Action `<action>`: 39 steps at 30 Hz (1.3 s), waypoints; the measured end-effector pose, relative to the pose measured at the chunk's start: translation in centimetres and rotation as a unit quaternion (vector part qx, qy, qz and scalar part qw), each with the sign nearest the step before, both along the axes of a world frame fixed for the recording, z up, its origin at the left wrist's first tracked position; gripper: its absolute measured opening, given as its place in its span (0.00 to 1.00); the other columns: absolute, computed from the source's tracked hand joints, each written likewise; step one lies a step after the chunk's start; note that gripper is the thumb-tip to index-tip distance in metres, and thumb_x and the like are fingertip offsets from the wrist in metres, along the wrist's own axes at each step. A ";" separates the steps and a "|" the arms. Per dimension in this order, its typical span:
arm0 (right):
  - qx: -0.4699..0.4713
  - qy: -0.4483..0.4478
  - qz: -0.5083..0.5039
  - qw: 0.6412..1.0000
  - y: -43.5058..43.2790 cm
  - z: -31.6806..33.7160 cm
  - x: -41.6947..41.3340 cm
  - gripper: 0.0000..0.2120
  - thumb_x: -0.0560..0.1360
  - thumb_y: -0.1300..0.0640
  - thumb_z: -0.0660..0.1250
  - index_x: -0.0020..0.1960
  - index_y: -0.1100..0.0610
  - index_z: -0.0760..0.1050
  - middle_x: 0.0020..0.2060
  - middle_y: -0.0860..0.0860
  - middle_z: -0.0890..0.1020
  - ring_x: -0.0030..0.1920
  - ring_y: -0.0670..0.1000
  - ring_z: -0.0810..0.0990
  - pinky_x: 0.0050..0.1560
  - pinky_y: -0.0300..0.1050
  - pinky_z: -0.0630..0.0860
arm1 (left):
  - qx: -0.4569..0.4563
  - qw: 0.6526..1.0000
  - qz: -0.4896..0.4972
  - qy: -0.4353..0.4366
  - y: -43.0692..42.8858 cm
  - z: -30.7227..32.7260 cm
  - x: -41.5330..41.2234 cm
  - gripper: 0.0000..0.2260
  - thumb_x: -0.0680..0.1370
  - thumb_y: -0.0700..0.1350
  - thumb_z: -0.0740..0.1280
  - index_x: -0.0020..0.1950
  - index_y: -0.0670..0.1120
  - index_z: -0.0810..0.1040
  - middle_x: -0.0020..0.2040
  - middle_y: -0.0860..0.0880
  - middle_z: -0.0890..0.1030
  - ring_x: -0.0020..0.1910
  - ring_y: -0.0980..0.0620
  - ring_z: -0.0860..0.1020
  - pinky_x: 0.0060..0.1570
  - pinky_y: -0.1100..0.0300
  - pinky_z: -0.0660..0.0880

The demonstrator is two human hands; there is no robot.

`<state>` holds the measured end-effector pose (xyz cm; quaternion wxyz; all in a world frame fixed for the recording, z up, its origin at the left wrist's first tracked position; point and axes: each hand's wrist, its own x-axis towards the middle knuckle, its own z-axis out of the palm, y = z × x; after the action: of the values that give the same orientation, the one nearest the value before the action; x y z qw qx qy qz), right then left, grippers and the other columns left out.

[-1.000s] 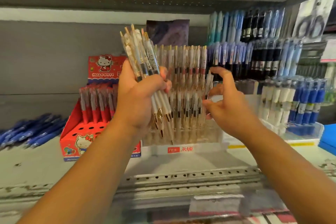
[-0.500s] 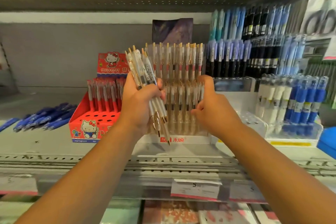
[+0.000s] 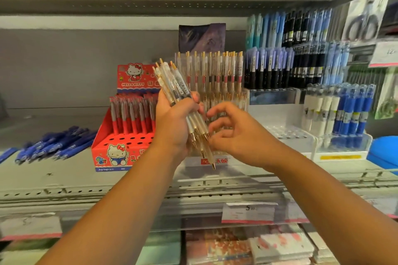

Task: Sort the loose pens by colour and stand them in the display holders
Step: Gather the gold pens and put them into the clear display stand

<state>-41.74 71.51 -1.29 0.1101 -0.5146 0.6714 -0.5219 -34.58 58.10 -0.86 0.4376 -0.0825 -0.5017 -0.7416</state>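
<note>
Mid-sort: left hand (image 3: 172, 123) clenches clear gold-tipped pen bundle (image 3: 171, 83); right hand (image 3: 233, 135) curled at tips, pinch unclear. Next: slot one into clear tiered holder (image 3: 225, 160), twelve o'clock.

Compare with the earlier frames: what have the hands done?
The right hand has drawn back from the front row of the clear holder and now curls its fingers at the lower tips of the bundle of pens; whether it pinches one cannot be told. The left hand still grips that bundle. The holder, the red box and the loose blue pens stayed put.
</note>
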 end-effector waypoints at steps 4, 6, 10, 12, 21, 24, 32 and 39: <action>0.015 -0.010 0.014 1.000 0.1 -0.1 -0.1 0.32 0.69 0.71 0.74 0.63 0.46 0.68 0.45 0.55 0.82 0.44 0.54 0.86 0.49 0.54 0.83 | -0.006 1.000 0.003 -0.010 0.1 0.0 0.0 0.18 0.70 0.35 0.68 0.58 0.44 0.70 0.34 0.49 0.76 0.32 0.52 0.76 0.33 0.54 0.75; 0.021 0.017 0.002 1.000 -0.2 -0.3 -0.2 0.32 0.70 0.72 0.73 0.65 0.46 0.68 0.42 0.53 0.84 0.42 0.52 0.85 0.49 0.54 0.83 | -0.014 0.999 0.024 -0.017 0.2 -0.1 -0.2 0.14 0.73 0.36 0.68 0.56 0.45 0.71 0.32 0.50 0.76 0.31 0.52 0.76 0.34 0.54 0.75; 0.011 0.042 -0.017 0.999 -1.0 -0.5 -0.5 0.31 0.70 0.71 0.73 0.64 0.44 0.68 0.42 0.53 0.84 0.41 0.54 0.85 0.46 0.60 0.82 | 0.014 0.997 0.071 -0.021 0.3 0.0 -0.3 0.15 0.74 0.33 0.68 0.58 0.42 0.72 0.36 0.46 0.77 0.33 0.51 0.79 0.36 0.53 0.78; 0.003 0.043 -0.025 0.999 -1.2 -0.5 -0.8 0.31 0.70 0.70 0.73 0.62 0.43 0.68 0.43 0.53 0.84 0.41 0.55 0.85 0.46 0.62 0.81 | 0.028 0.995 0.090 -0.026 0.3 0.2 -0.4 0.17 0.72 0.35 0.69 0.59 0.43 0.72 0.40 0.44 0.79 0.38 0.50 0.82 0.39 0.52 0.80; 0.058 0.175 -0.107 0.977 -0.1 -0.9 -2.4 0.22 0.75 0.71 0.65 0.56 0.44 0.74 0.47 0.45 0.77 0.44 0.43 0.78 0.43 0.37 0.79 | 0.107 0.994 0.036 -0.011 -0.1 0.7 -0.1 0.08 0.74 0.31 0.67 0.50 0.42 0.76 0.37 0.44 0.79 0.42 0.40 0.80 0.44 0.44 0.80; 0.017 0.157 -0.112 0.981 1.1 -0.8 -3.2 0.17 0.73 0.68 0.69 0.50 0.46 0.77 0.44 0.47 0.79 0.41 0.43 0.79 0.43 0.35 0.79 | 0.111 0.993 0.033 -0.007 0.0 0.7 -0.2 0.10 0.76 0.32 0.65 0.53 0.43 0.78 0.34 0.46 0.78 0.38 0.44 0.80 0.46 0.46 0.80; -0.155 -0.011 -0.174 0.972 1.9 0.3 -5.9 0.10 0.76 0.61 0.71 0.56 0.53 0.76 0.41 0.54 0.82 0.38 0.57 0.84 0.39 0.51 0.84 | -0.008 0.998 0.069 -0.009 0.7 0.1 -0.2 0.14 0.76 0.30 0.66 0.56 0.45 0.72 0.36 0.48 0.77 0.30 0.51 0.77 0.37 0.52 0.80; -0.175 0.053 -0.262 0.947 1.3 0.4 -7.1 0.19 0.75 0.57 0.73 0.60 0.45 0.68 0.41 0.49 0.79 0.38 0.51 0.84 0.33 0.45 0.83 | -0.115 0.988 0.097 -0.028 0.8 -0.3 -0.1 0.13 0.76 0.31 0.66 0.55 0.46 0.72 0.37 0.47 0.77 0.32 0.49 0.78 0.36 0.54 0.78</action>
<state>-48.82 72.80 -0.85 -0.1586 -0.3584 0.6854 -0.6138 -34.67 58.93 -1.19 0.4804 -0.0622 -0.6013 -0.6355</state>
